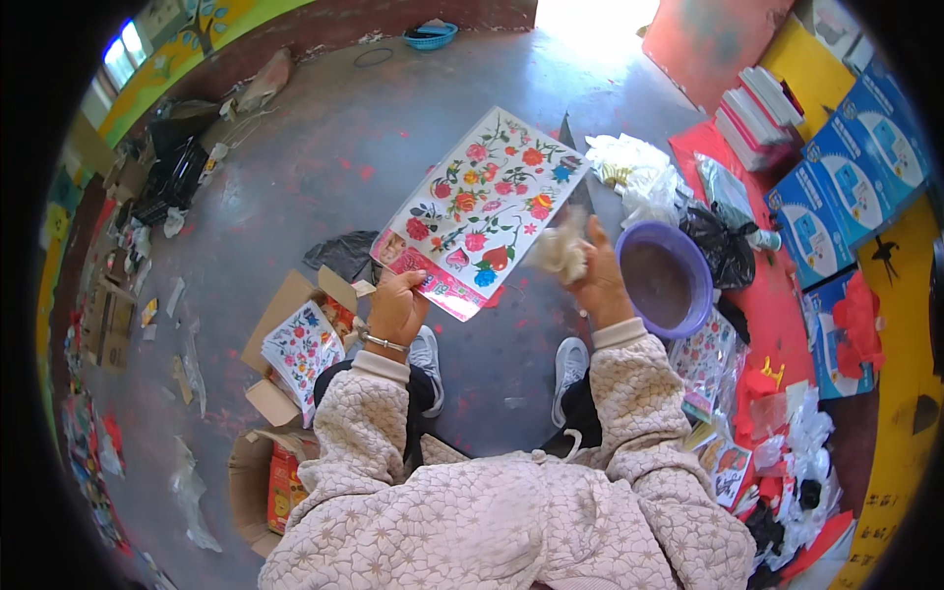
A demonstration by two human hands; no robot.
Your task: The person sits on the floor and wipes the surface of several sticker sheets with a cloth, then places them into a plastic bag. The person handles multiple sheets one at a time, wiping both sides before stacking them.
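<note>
My left hand grips the lower left edge of a sticker sheet printed with colourful flowers and a pink header strip, held tilted in front of me. At the sheet's right side, my right hand is closed on a crumpled cream cloth, slightly blurred. Just right of that hand stands a purple basin of murky grey-brown water. Below my left hand, an open cardboard box contains a stack of similar flower sheets.
White plastic bags and a black bag lie around the basin. More wrapped flower sheets sit at its near side. Blue boxes are stacked at right. Another cardboard box is by my left leg. Scraps litter the floor's left side.
</note>
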